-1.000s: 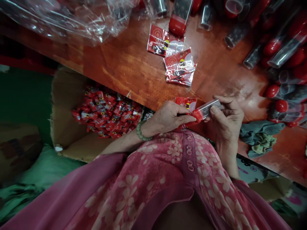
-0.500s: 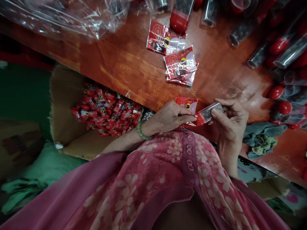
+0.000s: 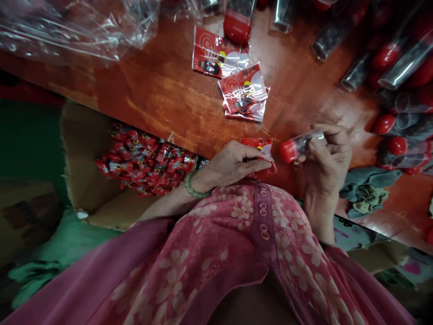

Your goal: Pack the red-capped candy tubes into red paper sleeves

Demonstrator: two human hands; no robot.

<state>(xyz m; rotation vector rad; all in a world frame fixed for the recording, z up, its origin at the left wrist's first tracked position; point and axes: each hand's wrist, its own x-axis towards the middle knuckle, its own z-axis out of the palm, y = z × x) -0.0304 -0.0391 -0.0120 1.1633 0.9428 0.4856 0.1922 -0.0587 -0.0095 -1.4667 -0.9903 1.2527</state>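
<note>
Left hand (image 3: 233,164) pinches a red packet (image 3: 259,149) at the table (image 3: 162,95) edge. Right hand (image 3: 326,158) grips a clear tube with a red cap (image 3: 297,148), just beside the packet at its 3 o'clock, apart. More packets (image 3: 241,88) lie at 12 o'clock. Tube pile (image 3: 399,90) at 2 o'clock. Cardboard box of packets (image 3: 145,164) at 9 o'clock, below the table. Plastic wrap (image 3: 77,27) at 10 o'clock. Cloth (image 3: 363,194) by the right wrist.
</note>
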